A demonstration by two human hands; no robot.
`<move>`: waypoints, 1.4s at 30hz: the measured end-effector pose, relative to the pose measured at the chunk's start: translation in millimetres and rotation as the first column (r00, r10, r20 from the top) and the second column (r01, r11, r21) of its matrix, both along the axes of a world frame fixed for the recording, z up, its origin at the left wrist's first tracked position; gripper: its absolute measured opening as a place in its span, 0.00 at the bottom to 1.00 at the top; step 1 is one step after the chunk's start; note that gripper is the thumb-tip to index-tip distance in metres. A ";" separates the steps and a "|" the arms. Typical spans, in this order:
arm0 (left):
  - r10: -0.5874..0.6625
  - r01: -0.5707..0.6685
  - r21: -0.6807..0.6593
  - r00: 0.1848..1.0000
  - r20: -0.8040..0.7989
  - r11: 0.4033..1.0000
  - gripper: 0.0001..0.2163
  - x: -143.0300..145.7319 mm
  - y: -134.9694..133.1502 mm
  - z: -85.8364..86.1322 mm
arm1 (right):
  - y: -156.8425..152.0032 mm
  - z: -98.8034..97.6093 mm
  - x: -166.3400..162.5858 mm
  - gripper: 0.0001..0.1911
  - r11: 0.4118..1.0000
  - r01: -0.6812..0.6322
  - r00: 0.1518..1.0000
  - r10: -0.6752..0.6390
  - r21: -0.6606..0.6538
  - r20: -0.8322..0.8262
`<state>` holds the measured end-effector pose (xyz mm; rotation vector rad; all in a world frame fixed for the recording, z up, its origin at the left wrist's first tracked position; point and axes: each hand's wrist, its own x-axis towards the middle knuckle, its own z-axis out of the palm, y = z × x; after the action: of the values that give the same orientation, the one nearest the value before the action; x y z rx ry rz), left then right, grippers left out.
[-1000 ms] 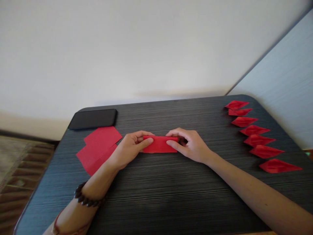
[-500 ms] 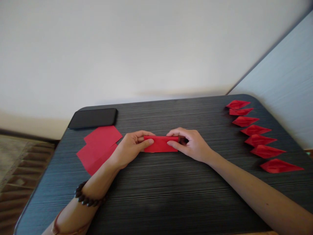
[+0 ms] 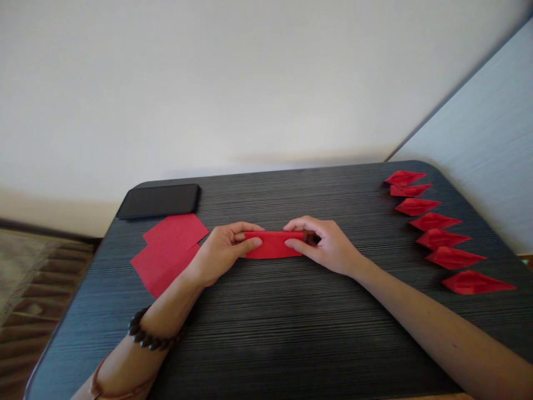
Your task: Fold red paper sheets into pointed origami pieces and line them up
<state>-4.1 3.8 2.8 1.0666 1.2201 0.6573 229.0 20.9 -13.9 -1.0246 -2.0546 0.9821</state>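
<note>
A pale wall [image 3: 250, 94] rises behind the dark, grained table [image 3: 266, 339], and you work at the middle of it, where both your arms reach in evenly from either side. The red paper strip [image 3: 273, 248] is there, low over the table top, its long edges running left to right; whether its lower edge touches the table, you cannot tell from this angle. Your left hand [image 3: 219, 253] has its fingers closed on the strip's left end, thumb on the near face and the others behind the top edge. Your right hand [image 3: 328, 247] mirrors that, fingers pinching the right end. Gripping at both ends likely lets you hold the top edge straight and press it evenly, with the middle of the paper left in sight between your thumbs.

To your left, flat red sheets [image 3: 166, 258] overlap partly under your forearm, probably put there to be within easy reach. Beyond them lies a black phone-like slab [image 3: 158, 201], near the table's far corner and seemingly out of your way. Along the right side, seven folded red shapes [image 3: 435, 222] stand in a slanting row, apparently set aside so your right arm clears them.
</note>
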 end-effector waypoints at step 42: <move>0.057 -0.053 0.130 0.998 -0.027 0.990 0.15 7.1 -7.0 1.4 | -0.9 5.8 -1.5 0.08 0.997 0.020 0.998 -0.024 0.074 0.053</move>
<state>3.0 -3.2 4.2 1.1581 1.2504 0.7733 227.5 20.1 -8.2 -1.0438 -2.1025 0.8695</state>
